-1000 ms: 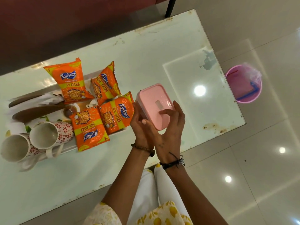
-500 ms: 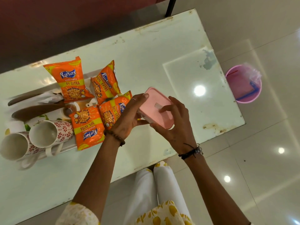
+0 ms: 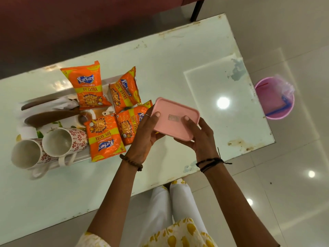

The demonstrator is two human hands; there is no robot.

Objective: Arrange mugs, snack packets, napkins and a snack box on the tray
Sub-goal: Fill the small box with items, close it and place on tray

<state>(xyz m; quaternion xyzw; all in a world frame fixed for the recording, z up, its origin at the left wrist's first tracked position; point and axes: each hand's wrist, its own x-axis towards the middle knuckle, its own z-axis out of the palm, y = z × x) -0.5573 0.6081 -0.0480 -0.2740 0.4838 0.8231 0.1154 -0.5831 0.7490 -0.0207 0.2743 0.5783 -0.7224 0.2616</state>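
Both hands hold a pink lidded snack box (image 3: 175, 118) above the table, just right of the tray. My left hand (image 3: 145, 134) grips its left end, thumb on the lid. My right hand (image 3: 197, 138) grips its near right corner. The white patterned tray (image 3: 80, 157) lies at the left. Several orange snack packets (image 3: 105, 136) lie across it. Two white mugs with red flower print (image 3: 60, 142) lie on their sides at the tray's left end, mouths toward me. White napkins (image 3: 64, 104) rest at the tray's far left.
The pale glass table (image 3: 178, 68) reaches to its right edge near a pink bucket (image 3: 274, 98) on the tiled floor. A dark red sofa (image 3: 89, 24) stands beyond the table. My white-trousered legs (image 3: 170, 202) are at the near edge.
The box has been turned from tilted on edge to lid-up and nearly level. My hands moved apart to its two ends and shifted slightly toward the tray.
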